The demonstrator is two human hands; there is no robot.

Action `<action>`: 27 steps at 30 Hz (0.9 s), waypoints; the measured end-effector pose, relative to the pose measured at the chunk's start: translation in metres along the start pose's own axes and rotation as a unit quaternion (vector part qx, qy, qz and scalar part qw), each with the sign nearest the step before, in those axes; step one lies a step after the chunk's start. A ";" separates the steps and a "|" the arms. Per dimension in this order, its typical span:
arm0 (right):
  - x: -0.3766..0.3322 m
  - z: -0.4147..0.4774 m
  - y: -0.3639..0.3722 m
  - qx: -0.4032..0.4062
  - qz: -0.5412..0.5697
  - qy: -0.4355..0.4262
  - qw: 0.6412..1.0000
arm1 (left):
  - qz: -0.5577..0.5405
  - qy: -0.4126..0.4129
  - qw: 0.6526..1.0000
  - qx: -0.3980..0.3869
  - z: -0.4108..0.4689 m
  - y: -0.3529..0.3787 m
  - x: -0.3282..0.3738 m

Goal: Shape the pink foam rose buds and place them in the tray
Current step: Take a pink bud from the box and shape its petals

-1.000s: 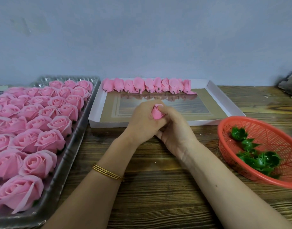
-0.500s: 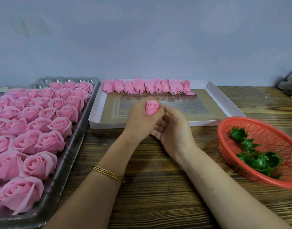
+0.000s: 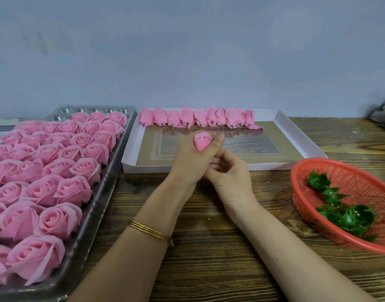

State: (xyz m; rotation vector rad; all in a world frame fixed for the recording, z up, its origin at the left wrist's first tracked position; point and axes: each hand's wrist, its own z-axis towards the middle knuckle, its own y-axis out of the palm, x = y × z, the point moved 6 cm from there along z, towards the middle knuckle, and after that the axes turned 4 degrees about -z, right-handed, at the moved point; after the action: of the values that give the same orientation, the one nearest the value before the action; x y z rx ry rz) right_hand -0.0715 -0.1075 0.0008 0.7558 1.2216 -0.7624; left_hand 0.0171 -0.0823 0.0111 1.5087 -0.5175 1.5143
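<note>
Rose bud (image 3: 202,141): pink foam, petals wrapped tight, tip pointing up and away from me. It sits at the top of the left hand (image 3: 192,163), gripped between thumb and curled fingers, held in the air over the near part of the white tray (image 3: 274,166), not in it yet.

Right hand (image 3: 229,174): just beside and under the left, touching it, fingers curled in toward the bud's base. That contact is hidden, so I can't tell if it holds anything.

Tray has a shiny gold-toned floor. A row of shaped buds (image 3: 198,118) lies side by side along its far wall, short stems toward me.

Gold bangles (image 3: 151,233) sit on the left wrist.

Left of the white tray and touching it is a clear plastic tray (image 3: 103,192) packed with open pink roses (image 3: 56,171) in rows.

At right, near the white tray's corner, is a red mesh basket (image 3: 361,184) with a few green calyx pieces (image 3: 348,216) inside.

All of it stands on a dark wood-grain counter (image 3: 209,262) against a plain grey-blue wall (image 3: 187,51). There's a grey stack (image 3: 384,117) at the far right edge; I can't identify it.
</note>
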 end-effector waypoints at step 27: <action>0.000 -0.001 0.000 -0.035 -0.028 0.012 0.999 | 0.032 0.010 0.998 -0.052 0.002 -0.007 0.004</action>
State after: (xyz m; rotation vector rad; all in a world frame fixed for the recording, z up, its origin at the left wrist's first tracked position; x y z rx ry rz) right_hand -0.0720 -0.1073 0.0006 0.6762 1.2887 -0.7540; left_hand 0.0246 -0.0799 0.0131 1.4060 -0.6282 1.5263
